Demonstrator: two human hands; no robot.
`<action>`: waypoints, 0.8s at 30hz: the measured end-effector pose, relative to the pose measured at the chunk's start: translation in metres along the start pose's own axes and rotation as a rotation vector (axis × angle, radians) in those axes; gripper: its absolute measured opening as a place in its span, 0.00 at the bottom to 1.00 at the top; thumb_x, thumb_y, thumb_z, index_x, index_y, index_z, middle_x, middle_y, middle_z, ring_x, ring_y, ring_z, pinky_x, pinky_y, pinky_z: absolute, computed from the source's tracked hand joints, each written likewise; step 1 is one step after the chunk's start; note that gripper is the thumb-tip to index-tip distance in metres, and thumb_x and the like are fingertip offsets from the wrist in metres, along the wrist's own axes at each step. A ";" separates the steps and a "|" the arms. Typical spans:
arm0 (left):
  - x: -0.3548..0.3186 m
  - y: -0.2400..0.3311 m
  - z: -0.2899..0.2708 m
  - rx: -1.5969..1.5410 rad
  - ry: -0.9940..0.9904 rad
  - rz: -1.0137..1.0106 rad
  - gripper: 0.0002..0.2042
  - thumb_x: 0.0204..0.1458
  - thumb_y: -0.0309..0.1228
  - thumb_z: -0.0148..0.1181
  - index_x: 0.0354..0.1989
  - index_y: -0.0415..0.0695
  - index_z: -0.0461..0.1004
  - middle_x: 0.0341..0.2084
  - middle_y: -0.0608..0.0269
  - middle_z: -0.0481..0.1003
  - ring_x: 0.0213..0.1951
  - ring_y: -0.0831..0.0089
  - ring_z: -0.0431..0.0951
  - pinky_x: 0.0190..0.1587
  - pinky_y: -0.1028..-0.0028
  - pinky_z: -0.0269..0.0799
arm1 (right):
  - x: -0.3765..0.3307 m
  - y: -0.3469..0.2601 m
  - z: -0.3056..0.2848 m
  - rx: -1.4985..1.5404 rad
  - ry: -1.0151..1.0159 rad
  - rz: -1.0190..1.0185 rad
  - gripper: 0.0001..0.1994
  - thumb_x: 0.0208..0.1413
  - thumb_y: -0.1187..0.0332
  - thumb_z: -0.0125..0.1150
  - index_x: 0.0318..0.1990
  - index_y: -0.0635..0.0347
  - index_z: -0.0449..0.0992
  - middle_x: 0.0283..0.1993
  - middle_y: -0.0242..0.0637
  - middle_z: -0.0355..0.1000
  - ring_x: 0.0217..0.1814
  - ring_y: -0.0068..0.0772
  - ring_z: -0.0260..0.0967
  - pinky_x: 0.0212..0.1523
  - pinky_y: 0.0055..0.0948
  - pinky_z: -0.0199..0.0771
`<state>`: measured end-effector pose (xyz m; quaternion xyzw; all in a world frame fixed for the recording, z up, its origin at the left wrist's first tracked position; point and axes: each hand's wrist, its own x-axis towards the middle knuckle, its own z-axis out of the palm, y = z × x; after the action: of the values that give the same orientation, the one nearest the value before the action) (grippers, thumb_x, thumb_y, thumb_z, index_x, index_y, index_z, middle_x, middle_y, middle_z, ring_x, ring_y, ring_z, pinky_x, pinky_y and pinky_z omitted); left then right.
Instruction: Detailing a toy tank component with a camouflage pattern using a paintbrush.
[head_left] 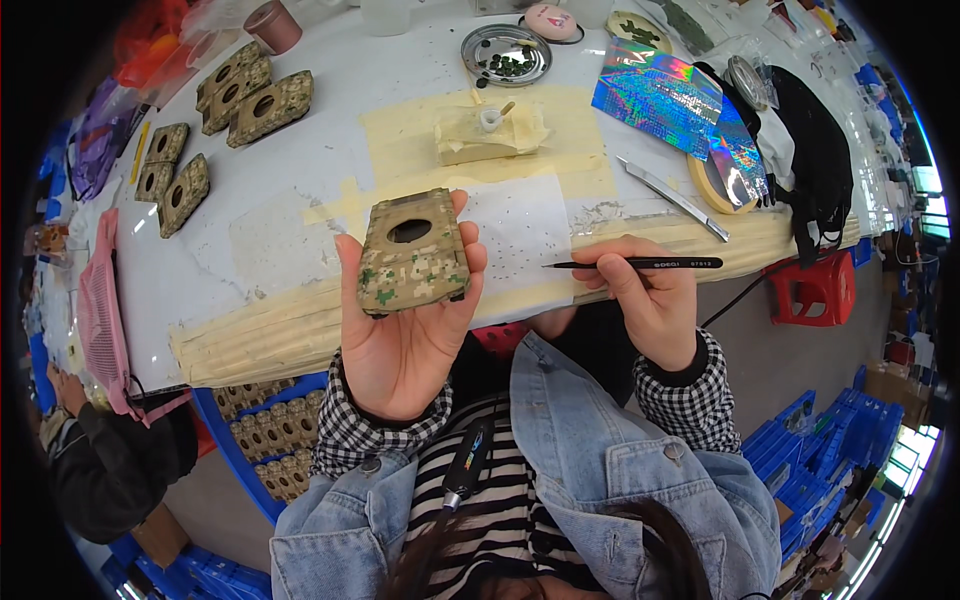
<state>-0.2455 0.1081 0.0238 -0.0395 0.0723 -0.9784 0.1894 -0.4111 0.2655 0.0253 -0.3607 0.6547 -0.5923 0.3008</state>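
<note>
The left hand (400,350) is turned palm up, thumb along one side and fingers along the other, cradling a camouflage-patterned, boxy shell with a dark oval opening (412,272) above the table's near edge. To its right, the right hand (650,300) is bent inward, thumb and fingers pinching slim black pointed tweezers (680,263). Their tip points left over a white paper sheet (520,210), apart from the shell; whether the tip is closed is too small to tell.

At far left, a person in dark clothing (135,460) sits beside a pink mesh cloth (102,310). More camouflage shells (272,108) lie on the white tabletop (330,70), and others fill a blue plastic tray (222,430) below its edge. Midway along stand a tape-wrapped block (470,152) bearing a small white cup (491,121) and, behind it, a round metal dish (464,56) of dark green bits. Rightward lie a silver craft knife (675,198) and a red plastic stool (815,290) on the floor.

The shell's finish is pixelled tan, brown and green; creased, cream-coloured masking tape (250,342) layers the table edge; tiny specks dot the paper; a holographic blue sheet (650,95) gleams with rainbow colours.
</note>
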 end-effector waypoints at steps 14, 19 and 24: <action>0.001 0.001 0.002 0.006 0.029 -0.017 0.37 0.60 0.53 0.36 0.65 0.33 0.40 0.55 0.40 0.60 0.58 0.54 0.63 0.61 0.62 0.63 | 0.003 -0.009 -0.007 0.023 0.039 0.060 0.12 0.62 0.67 0.50 0.41 0.68 0.75 0.33 0.38 0.76 0.33 0.18 0.71 0.33 0.15 0.69; 0.002 -0.001 0.002 0.048 0.068 -0.022 0.35 0.60 0.52 0.37 0.64 0.32 0.44 0.54 0.42 0.61 0.57 0.55 0.65 0.60 0.63 0.65 | 0.017 -0.038 -0.009 0.080 0.031 -0.110 0.13 0.62 0.67 0.50 0.40 0.69 0.75 0.32 0.39 0.76 0.33 0.21 0.71 0.35 0.17 0.68; 0.004 -0.008 0.007 0.062 0.080 -0.037 0.34 0.60 0.52 0.37 0.63 0.33 0.48 0.53 0.44 0.63 0.56 0.56 0.66 0.60 0.65 0.66 | 0.038 -0.075 0.001 -0.023 -0.165 -0.470 0.10 0.59 0.70 0.52 0.37 0.68 0.77 0.31 0.40 0.74 0.35 0.27 0.70 0.38 0.23 0.68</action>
<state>-0.2512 0.1135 0.0321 0.0042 0.0486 -0.9844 0.1693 -0.4232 0.2308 0.1008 -0.5537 0.5327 -0.6070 0.2032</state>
